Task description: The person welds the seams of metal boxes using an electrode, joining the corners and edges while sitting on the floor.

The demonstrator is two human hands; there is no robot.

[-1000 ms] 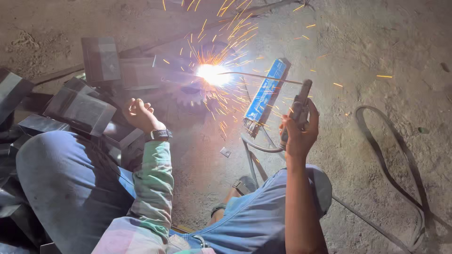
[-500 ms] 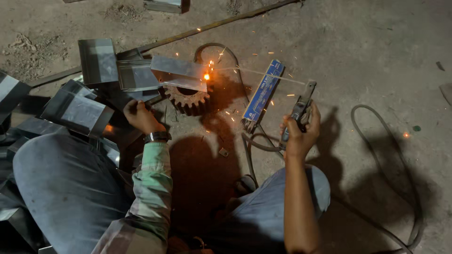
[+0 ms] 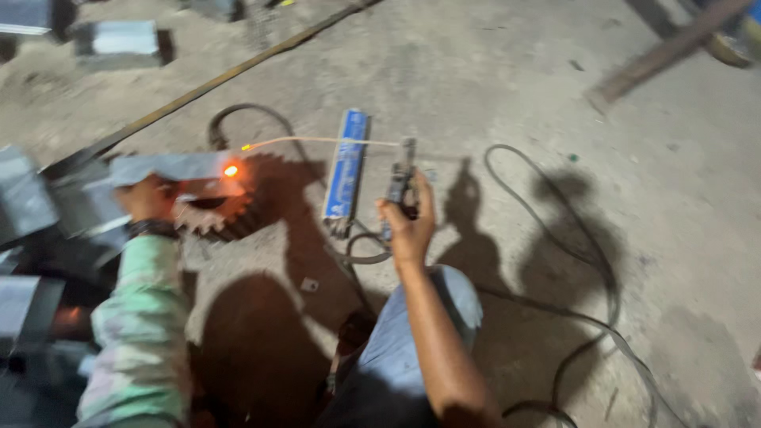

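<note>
The right hand [image 3: 406, 218] has its fingers closed around the electrode holder [image 3: 399, 184]; its rod [image 3: 317, 141] reaches left, tip glowing just above the gear [image 3: 226, 218] on the floor. The left hand [image 3: 147, 198] grips a metal plate [image 3: 170, 166] resting on the gear.

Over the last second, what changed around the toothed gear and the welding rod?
The bright arc and sparks have died; the thin welding rod has lifted off, leaving an orange glowing spot. The right hand still grips the electrode holder; the left hand stays by the rusty toothed gear.
</note>
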